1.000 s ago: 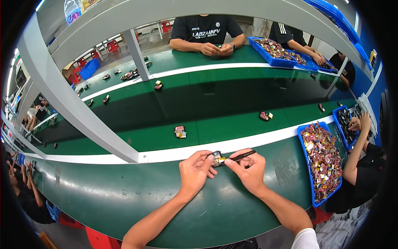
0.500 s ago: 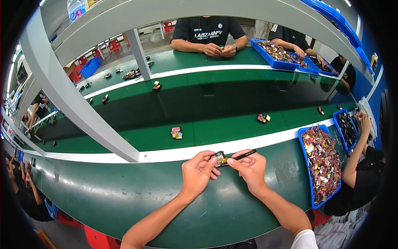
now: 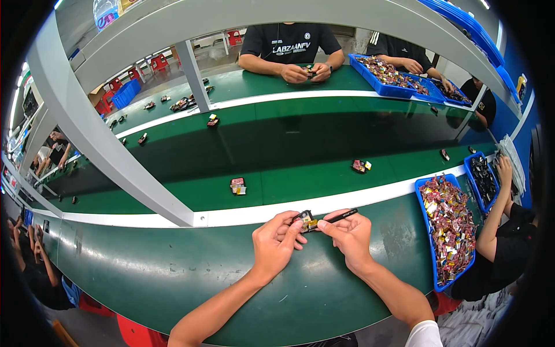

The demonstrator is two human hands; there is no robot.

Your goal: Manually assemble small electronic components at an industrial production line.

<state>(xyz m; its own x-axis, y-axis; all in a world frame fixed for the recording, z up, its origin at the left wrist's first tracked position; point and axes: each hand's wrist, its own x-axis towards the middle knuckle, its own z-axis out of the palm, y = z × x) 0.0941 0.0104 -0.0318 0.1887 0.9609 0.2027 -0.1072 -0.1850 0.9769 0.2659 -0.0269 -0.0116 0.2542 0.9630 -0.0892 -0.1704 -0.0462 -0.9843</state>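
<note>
My left hand (image 3: 275, 243) and my right hand (image 3: 348, 234) meet over the green bench just below the white strip (image 3: 243, 217). Between the fingertips of both hands sits a small black part with a yellow and red patch (image 3: 304, 220). My right hand also holds a thin black pen-like tool (image 3: 342, 216) whose far end points right and slightly up. Both hands are closed around these items.
A green conveyor belt (image 3: 289, 150) carries small parts (image 3: 237, 186) (image 3: 361, 166). A blue tray of small parts (image 3: 448, 228) lies to my right, where a person's arm (image 3: 491, 222) reaches. Other people sit opposite by blue trays (image 3: 384, 75). A grey frame post (image 3: 104, 144) slants at left.
Both hands stay together on the small part, shifting only slightly. The loose parts on the belt have drifted a little to the left.
</note>
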